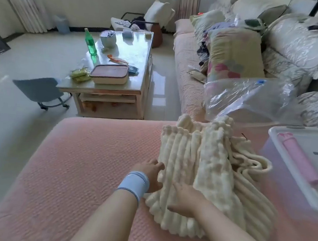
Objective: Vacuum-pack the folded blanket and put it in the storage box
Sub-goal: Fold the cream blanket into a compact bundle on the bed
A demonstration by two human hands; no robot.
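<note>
Off to the left stands a small grey chair [40, 89], and next to it a glass-topped coffee table [138, 83] with a green bottle [90, 43] and a lidded container [109, 73] on it. Nearer, on the pink quilted cushion [76, 161], the person's left hand [149, 174], a blue wristband [134, 184] at the wrist, meets the left edge of the cream ribbed blanket [199, 159]. Its fingertips are lost against the pile, so I cannot tell whether it grips or only touches. The right hand [183, 200] lies flat on the blanket's near end, fingers straight, holding nothing. The blanket sits loosely folded on the cushion. A clear vacuum bag [249, 98] lies on the sofa behind it, and the lidded storage box [292, 183] is just beside it on the right, with a pink pump [299, 159] on the lid.
</note>
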